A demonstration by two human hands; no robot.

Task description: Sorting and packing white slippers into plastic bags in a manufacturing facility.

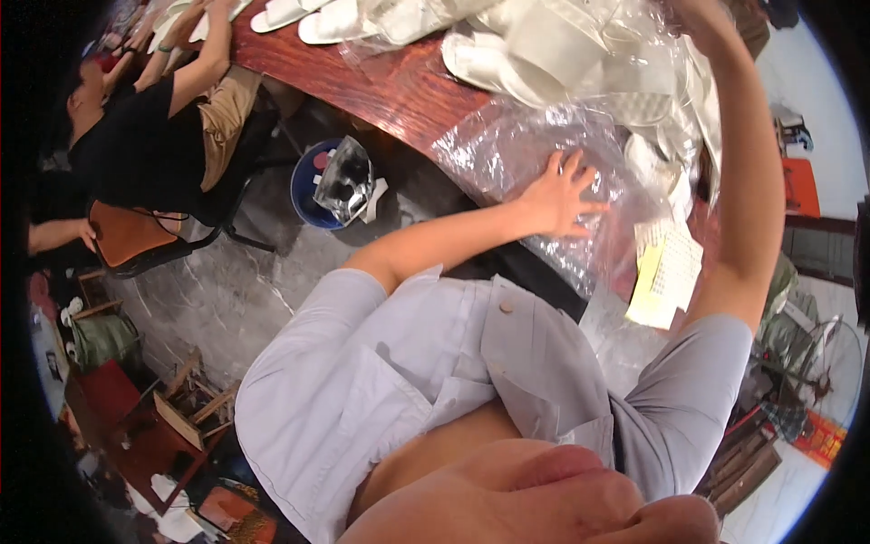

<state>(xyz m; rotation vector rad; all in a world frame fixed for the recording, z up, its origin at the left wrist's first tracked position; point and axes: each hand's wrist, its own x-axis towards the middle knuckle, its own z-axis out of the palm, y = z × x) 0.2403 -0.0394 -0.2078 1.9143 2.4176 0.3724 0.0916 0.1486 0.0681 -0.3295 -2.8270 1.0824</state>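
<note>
My left hand (564,201) lies on clear plastic bags (494,150) at the table's near edge, its fingers spread and holding nothing. My right arm reaches far across the table on the right. At the top edge, my right hand (705,20) is partly cut off, and its fingers are not clear to see. Near it is a heap of white slippers (553,54), some lying under or in clear plastic. Paper slips (671,263), one of them yellow, hang at the table edge between my arms.
The reddish-brown wooden table (385,86) runs to the far left, where a co-worker in black (136,136) sits with arms over it. A blue bin (308,195) stands on the floor. Wooden stools (186,408) are at the lower left, and a fan (820,363) at the right.
</note>
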